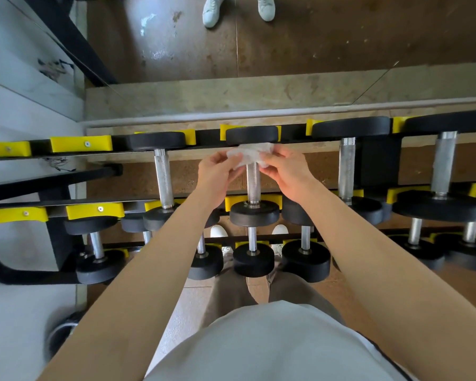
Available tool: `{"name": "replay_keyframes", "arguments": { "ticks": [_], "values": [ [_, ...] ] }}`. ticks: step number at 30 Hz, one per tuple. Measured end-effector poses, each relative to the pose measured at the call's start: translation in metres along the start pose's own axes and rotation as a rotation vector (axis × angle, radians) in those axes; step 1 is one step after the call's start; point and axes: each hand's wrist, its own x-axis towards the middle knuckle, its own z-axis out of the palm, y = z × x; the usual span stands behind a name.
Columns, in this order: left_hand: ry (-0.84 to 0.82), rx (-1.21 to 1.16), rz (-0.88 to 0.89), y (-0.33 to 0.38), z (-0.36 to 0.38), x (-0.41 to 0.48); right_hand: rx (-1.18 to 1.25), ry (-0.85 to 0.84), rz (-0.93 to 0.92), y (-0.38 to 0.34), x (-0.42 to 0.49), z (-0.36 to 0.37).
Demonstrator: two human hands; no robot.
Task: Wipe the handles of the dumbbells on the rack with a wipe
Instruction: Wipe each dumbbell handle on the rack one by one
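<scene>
fingers (227,158) of the left hand (216,174) are pinching one edge of the wipe (249,155), while the right hand (285,171) is pinching the opposite edge. both hands are grasping the thin white sheet and spreading it between them, just above the centre of the frame.

the wipe is hanging over the far end of the knurled handle (252,185) of the middle dumbbell (254,215), which is lying across the upper tier of the rack (81,143) in its yellow cradles. whether the sheet is touching the steel or hovering just above it is not clear from here.

the wipe is looking limp, light and crumpled, probably damp, so it is likely going to bunch and tear if it is dragged by one corner. holding it by two edges and wrapping it round the bar seems the better grip.

the handle is stiff, and its rough knurling is probably going to snag the sheet. the dumbbell appears heavy and seated, so it is unlikely to roll under a rubbing hand.
</scene>
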Motion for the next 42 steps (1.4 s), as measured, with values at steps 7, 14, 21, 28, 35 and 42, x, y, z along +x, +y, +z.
{"name": "replay_keyframes", "arguments": {
  "ticks": [7, 14, 21, 28, 35, 42],
  "values": [
    [0.236, 0.043, 0.053, -0.005, 0.006, 0.025, 0.004, 0.323, -0.032, 0.003, 0.013, 0.022],
    [0.246, 0.23, 0.101, -0.019, 0.023, 0.03, 0.091, 0.491, 0.047, 0.006, 0.016, 0.011],
    [0.365, 0.184, -0.033, -0.016, 0.012, 0.043, -0.257, 0.37, -0.104, 0.008, 0.02, 0.022],
    [0.188, 0.256, -0.015, -0.02, 0.004, 0.032, -0.233, 0.465, -0.074, 0.016, 0.026, 0.002],
    [0.218, 0.327, 0.025, -0.029, -0.006, 0.027, -0.332, 0.339, -0.127, 0.015, 0.02, -0.004],
    [0.238, 0.417, 0.059, -0.029, -0.003, 0.028, -0.356, 0.268, -0.036, 0.023, 0.013, -0.016]
  ]
}}
